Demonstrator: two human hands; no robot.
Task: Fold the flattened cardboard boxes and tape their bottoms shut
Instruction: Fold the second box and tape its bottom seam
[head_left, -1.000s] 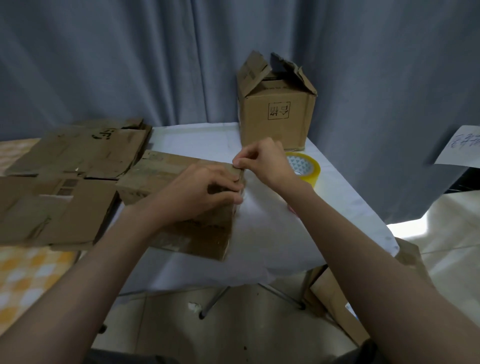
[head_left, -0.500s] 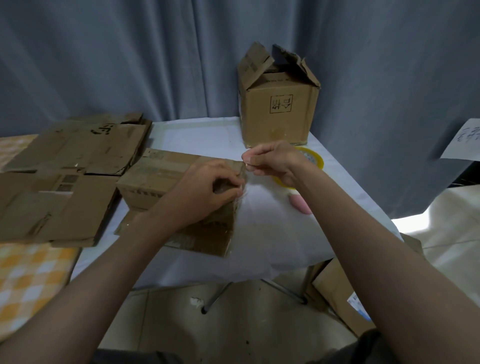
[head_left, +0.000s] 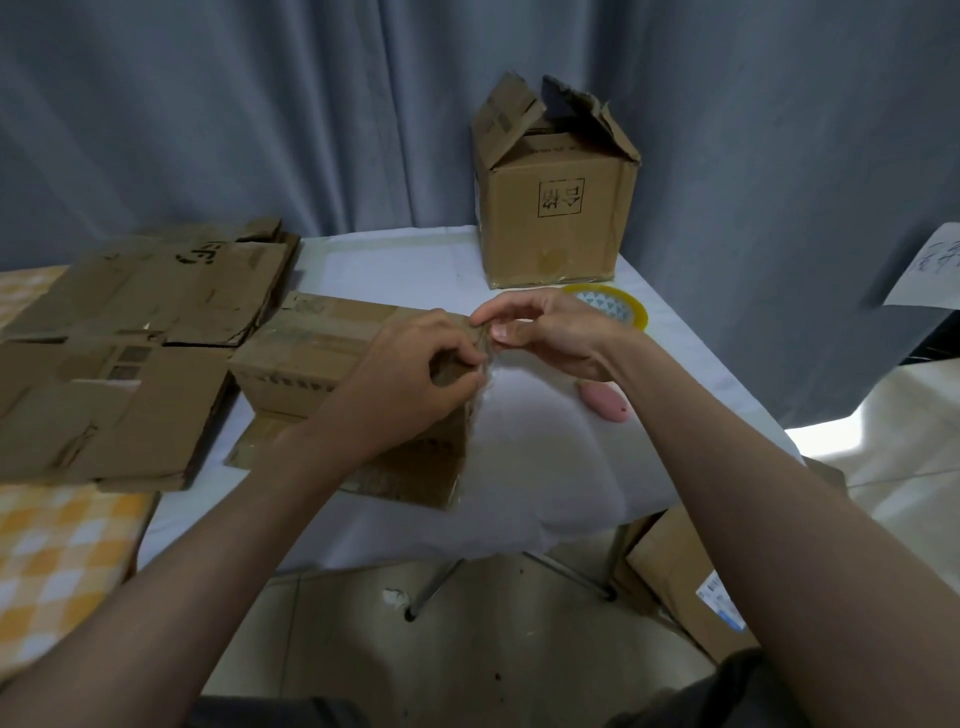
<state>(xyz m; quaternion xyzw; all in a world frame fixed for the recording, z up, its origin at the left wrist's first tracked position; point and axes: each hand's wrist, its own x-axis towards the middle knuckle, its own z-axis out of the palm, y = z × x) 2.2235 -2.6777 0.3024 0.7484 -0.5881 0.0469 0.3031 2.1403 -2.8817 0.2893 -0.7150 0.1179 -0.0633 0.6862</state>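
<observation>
grey curtain behind, white tabletop (head_left: 545, 467) in front. half-folded box (head_left: 332, 358) lies on its side mid-tabletop, long axis running left to right, its open end facing right. both hands at that right top corner: left hand (head_left: 415, 374) curled on the flap edge, right hand (head_left: 545, 332) pinching something thin there, can't tell if it's tape. tape roll (head_left: 618, 307) just behind right hand, so right is nearer. upright finished box (head_left: 556, 208) at back, contents not visible. flat cardboard stack (head_left: 124, 353) left.
</observation>
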